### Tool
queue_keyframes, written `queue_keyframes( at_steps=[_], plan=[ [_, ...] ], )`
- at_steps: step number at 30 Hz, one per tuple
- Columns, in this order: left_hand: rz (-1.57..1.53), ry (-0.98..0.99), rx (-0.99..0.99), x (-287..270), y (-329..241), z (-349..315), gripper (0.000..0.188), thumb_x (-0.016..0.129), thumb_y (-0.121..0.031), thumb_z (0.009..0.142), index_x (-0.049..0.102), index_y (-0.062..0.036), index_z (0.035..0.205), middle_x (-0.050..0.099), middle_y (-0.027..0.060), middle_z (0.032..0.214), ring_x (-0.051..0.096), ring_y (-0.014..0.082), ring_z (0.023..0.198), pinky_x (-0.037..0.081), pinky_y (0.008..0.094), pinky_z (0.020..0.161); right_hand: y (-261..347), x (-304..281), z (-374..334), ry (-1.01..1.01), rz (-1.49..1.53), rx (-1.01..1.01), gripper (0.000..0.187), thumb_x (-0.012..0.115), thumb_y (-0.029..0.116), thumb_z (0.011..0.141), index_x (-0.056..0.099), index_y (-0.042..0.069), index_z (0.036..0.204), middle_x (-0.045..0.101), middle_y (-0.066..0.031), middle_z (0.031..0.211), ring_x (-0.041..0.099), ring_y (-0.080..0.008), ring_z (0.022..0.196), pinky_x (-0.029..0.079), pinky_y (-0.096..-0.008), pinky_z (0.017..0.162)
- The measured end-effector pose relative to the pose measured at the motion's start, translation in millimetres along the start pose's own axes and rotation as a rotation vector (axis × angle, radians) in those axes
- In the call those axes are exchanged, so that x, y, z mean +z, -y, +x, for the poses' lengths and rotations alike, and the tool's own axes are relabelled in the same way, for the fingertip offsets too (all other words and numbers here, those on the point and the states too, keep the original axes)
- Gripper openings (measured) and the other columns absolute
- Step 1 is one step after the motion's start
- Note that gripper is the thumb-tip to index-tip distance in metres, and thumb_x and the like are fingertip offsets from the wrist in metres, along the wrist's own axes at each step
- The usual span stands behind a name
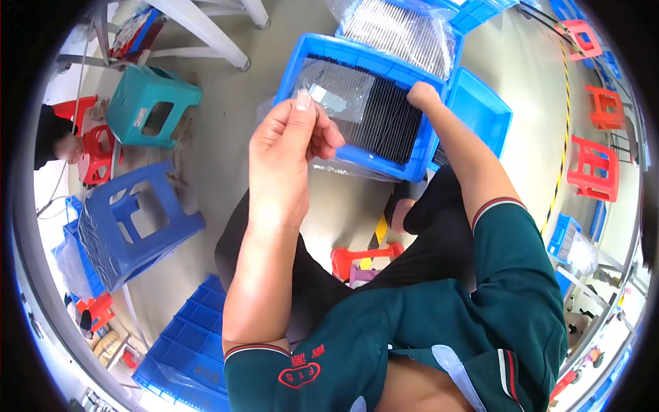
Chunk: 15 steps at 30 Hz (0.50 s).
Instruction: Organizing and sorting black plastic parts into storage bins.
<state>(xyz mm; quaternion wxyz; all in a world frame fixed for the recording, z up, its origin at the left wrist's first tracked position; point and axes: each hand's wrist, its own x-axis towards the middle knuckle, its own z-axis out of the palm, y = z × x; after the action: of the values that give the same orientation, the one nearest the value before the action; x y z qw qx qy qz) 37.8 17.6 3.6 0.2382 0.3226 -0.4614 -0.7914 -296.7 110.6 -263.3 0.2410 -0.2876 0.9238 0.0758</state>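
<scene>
In front of me a blue crate [292, 69] holds a tight row of thin black strips [391, 113] standing on edge. A clear plastic bag [343, 86] with a pale label inside lies over the left part of the row. My left hand [288, 134] is closed at the crate's left side, thumb and forefinger pinching the bag's near-left edge. My right hand [423, 96] is curled closed at the right end of the strips, by the crate's right wall. Its fingertips are hidden, so what it grips cannot be made out.
Another blue crate [456, 55] beyond holds light strips under clear plastic. A blue crate [491, 110] stands at the right. Teal [127, 103] and blue [117, 233] stools stand left, with stacked blue crates [185, 343] nearer. Red stools [594, 168] line the right.
</scene>
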Motion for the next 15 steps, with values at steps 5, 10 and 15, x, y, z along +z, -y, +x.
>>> queue_keyframes(
  at_steps=[5, 10, 15],
  plan=[
    [0.009, -0.045, 0.004, -15.0, -4.2, -5.2, 0.031, 0.046, -0.027, 0.096, 0.053, -0.0038, 0.077, 0.055, 0.006, 0.067, 0.05, 0.0128, 0.062, 0.04, 0.0239, 0.058, 34.7, 10.7, -10.1, 0.041, 0.028, 0.094, 0.034, 0.051, 0.016, 0.08, 0.064, 0.003, 0.108, 0.058, -0.0177, 0.119, 0.056, -0.0329, 0.11, 0.047, -0.0392, 0.09],
    [0.039, -0.041, 0.009, -13.4, -2.1, -2.1, 0.034, 0.046, -0.029, 0.096, 0.056, -0.0045, 0.075, 0.059, 0.0047, 0.066, 0.05, 0.0088, 0.06, 0.042, 0.0226, 0.061, 32.9, 10.4, -15.6, -0.006, 0.026, 0.126, 0.036, 0.052, 0.016, 0.08, 0.061, 0.002, 0.111, 0.055, -0.0193, 0.122, 0.054, -0.034, 0.112, 0.047, -0.0397, 0.09],
    [0.018, -0.019, 0.006, -6.7, -2.3, -0.4, 0.031, 0.046, -0.027, 0.096, 0.053, -0.0043, 0.076, 0.053, 0.0053, 0.067, 0.05, 0.0128, 0.063, 0.039, 0.0237, 0.058, 34.0, 12.7, -17.2, -0.034, 0.079, 0.174, 0.039, 0.054, 0.017, 0.079, 0.059, 0.001, 0.113, 0.05, -0.0189, 0.126, 0.051, -0.0338, 0.116, 0.045, -0.0395, 0.093]
  ],
)
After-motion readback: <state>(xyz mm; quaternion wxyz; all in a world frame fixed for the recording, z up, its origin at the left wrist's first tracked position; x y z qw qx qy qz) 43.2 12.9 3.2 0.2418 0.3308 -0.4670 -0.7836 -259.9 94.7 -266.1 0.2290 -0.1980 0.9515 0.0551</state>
